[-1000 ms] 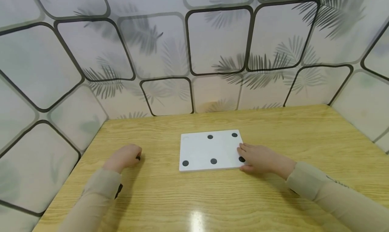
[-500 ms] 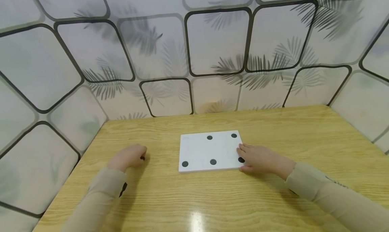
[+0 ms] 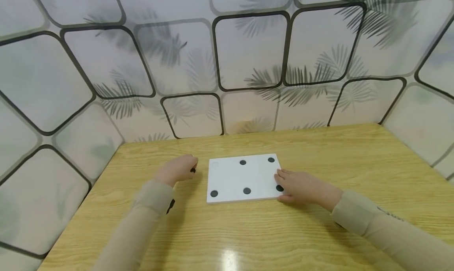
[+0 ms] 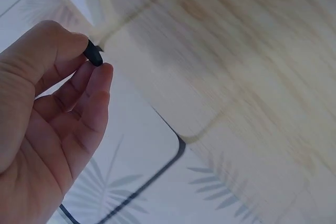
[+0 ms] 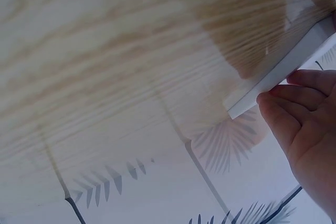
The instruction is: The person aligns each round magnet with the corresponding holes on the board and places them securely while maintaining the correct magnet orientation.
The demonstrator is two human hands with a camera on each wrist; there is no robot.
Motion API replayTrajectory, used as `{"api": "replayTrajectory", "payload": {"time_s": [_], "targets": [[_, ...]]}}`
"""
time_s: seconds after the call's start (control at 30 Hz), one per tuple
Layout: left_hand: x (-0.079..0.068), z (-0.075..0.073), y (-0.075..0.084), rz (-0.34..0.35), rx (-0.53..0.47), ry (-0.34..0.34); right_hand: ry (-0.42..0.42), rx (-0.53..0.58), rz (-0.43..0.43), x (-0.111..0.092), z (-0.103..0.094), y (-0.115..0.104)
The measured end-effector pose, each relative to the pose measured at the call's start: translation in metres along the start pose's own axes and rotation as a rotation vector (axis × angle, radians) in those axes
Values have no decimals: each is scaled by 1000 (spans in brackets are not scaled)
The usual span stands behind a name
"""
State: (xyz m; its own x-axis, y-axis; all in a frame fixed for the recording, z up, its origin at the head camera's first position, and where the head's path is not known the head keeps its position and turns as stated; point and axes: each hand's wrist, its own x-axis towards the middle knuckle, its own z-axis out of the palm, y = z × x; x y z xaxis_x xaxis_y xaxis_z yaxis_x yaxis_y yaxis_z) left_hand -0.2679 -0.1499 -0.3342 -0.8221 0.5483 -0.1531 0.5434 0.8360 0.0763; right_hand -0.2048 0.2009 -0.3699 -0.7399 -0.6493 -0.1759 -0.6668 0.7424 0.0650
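A flat white board [image 3: 230,177] lies on the wooden table, with several round black spots on its top and a faint ring near its far left corner. Just left of the board, my left hand [image 3: 177,169] is held above the table. Between thumb and fingers it pinches a small black disc [image 4: 93,53], seen edge-on in the left wrist view. My right hand [image 3: 301,187] rests on the board's right end, its fingers extended over the edge and its thumb by the near right corner. Part of the near right black spot [image 3: 280,188] is hidden under this hand.
The wood-grain table [image 3: 255,235] is bounded by a patterned cloth wall [image 3: 252,50] at the back and on both sides. Long light sleeves cover both forearms. A bright reflection shows on the table's near part.
My left hand has moved right and slightly away from me, carrying the black disc close to the board's left edge. The right hand stays on the board. The head view has shifted slightly.
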Motion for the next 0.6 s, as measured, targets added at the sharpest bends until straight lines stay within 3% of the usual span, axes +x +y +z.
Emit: {"api": "replayTrajectory", "payload": {"time_s": [0.3,0.6], "targets": [[27,-2,24,24,28,41,-11,-4,8,1,0,-1],[48,8,37,7,91,-3,1,-6,6,0,-1,-2]]}}
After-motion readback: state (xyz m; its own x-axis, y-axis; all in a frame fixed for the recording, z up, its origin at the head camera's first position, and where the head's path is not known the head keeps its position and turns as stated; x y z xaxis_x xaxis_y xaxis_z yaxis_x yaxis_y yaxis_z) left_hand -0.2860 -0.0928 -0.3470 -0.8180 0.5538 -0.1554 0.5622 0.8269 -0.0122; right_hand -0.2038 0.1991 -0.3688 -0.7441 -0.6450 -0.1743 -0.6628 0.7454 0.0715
